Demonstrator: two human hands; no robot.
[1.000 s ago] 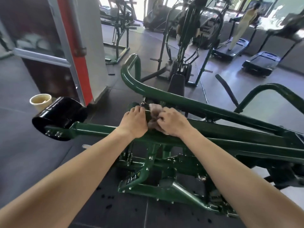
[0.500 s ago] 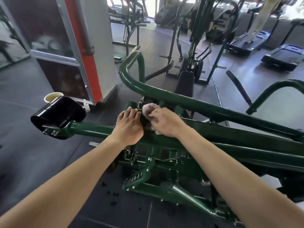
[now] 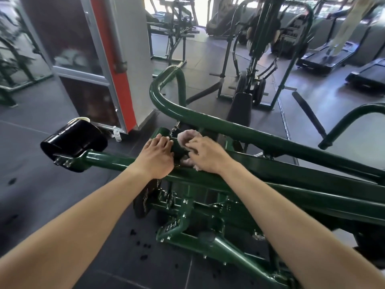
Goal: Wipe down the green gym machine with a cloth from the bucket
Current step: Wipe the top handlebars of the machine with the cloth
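Head-worn wide view, close, forward and down

Both bare forearms stretch forward and converge on the green machine bar [image 3: 116,161]. The left hand [image 3: 156,157] lies palm-down on top of the bar, fingers together and pointing away, their tips bent slightly over its far side. Just to the right along the bar, the right hand [image 3: 205,155] sits knuckles-up, wrist straight, its fingers curled round a bunched cloth [image 3: 188,134].
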